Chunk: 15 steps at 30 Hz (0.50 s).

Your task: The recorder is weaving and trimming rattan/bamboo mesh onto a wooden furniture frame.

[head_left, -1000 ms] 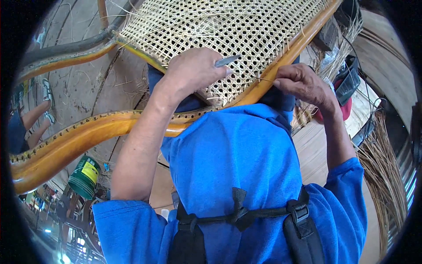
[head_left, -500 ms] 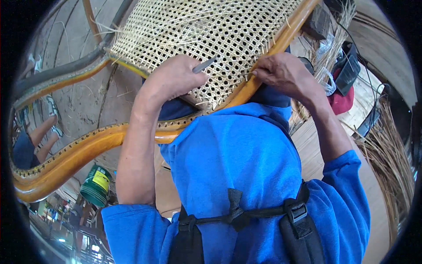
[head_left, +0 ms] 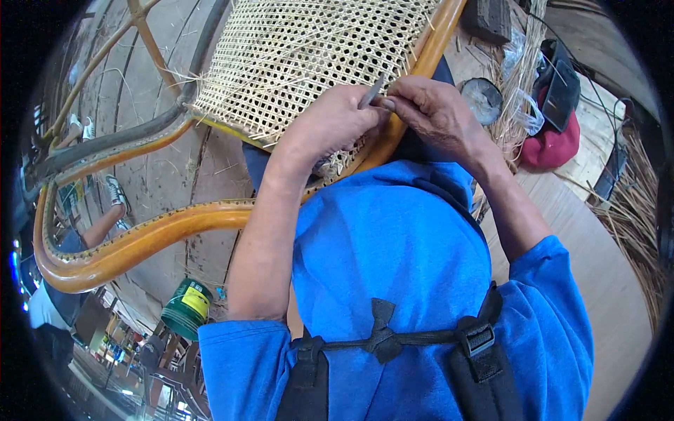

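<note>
A pale woven cane panel (head_left: 309,56) with open holes is stretched across a varnished wooden furniture frame (head_left: 428,56). Closed around a pointed grey metal tool (head_left: 372,91), my left hand (head_left: 330,130) is over the panel's lower right part; the tool's tip sticks up past my fingers. Close beside it, my right hand (head_left: 439,116) is pinched at the frame's rail, its fingertips nearly meeting the left hand's. Whatever lies between those right fingertips is too small to make out. Loose cane ends (head_left: 421,31) stick out along the panel's right edge.
The frame's curved wooden arm (head_left: 154,231), lined with small holes, sweeps left. A green bucket (head_left: 188,309) stands below it. To the right are a round tin (head_left: 481,100), bundled cane strands (head_left: 525,67), a red item (head_left: 551,144) and a dark wood block (head_left: 486,19). Another person's leg (head_left: 105,224) shows far left.
My left hand has moved right with the tool, up to my right hand at the rail. In the picture the right hand sits slightly further left, and the whole view has shifted.
</note>
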### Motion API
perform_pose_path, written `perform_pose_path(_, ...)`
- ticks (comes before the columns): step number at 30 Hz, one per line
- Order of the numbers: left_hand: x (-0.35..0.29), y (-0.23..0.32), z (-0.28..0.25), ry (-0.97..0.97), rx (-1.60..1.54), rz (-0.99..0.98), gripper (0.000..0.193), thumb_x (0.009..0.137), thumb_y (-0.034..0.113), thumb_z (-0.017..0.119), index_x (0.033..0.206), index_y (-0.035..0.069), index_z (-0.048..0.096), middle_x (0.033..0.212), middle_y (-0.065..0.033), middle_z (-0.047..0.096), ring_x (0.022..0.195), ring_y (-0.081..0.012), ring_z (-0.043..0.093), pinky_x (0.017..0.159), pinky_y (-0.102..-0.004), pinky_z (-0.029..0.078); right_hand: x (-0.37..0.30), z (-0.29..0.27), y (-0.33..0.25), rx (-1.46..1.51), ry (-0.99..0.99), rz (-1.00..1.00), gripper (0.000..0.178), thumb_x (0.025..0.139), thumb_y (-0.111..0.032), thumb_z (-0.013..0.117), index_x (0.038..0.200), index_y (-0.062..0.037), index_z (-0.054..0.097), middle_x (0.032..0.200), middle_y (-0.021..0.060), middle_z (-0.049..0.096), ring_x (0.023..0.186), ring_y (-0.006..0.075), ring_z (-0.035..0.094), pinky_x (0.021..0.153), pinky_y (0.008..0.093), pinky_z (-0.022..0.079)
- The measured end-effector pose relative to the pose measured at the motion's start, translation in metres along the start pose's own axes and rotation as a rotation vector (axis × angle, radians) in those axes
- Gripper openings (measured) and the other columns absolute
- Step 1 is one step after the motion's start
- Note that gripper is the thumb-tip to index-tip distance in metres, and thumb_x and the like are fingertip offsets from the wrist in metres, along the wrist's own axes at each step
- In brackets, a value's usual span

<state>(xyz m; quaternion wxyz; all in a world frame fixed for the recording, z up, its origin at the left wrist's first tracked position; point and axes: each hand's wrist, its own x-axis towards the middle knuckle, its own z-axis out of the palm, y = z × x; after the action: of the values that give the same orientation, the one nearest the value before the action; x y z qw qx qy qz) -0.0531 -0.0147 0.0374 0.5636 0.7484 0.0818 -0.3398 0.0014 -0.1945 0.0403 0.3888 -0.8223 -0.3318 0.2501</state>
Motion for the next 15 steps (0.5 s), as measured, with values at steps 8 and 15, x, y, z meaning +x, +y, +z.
perform_pose_path(8,-0.001,-0.013,-0.001,-0.011,-0.396,-0.101,0.020,0.086,0.019,0.058,0.092,0.000,0.061,0.069,-0.0044,0.061,0.045,-0.0058,0.045,0.042,-0.0197,0.038,-0.012,0.007,0.002,-0.297,-0.065,-0.196,0.023,0.074,-0.016,0.064,0.094,-0.0088,0.055,0.086,0.0103,0.057,0.085,0.0304,0.056,0.072,0.0400,0.048)
perform_pose_path(15,0.000,-0.023,-0.002,-0.037,-0.465,-0.098,0.021,0.086,0.016,0.056,0.095,-0.003,0.061,0.071,-0.0071,0.062,0.048,-0.0089,0.054,0.046,-0.0210,0.044,-0.007,0.009,0.007,-0.406,-0.105,-0.214,0.021,0.074,-0.015,0.064,0.092,-0.0084,0.055,0.085,0.0105,0.057,0.083,0.0299,0.056,0.072,0.0389,0.048)
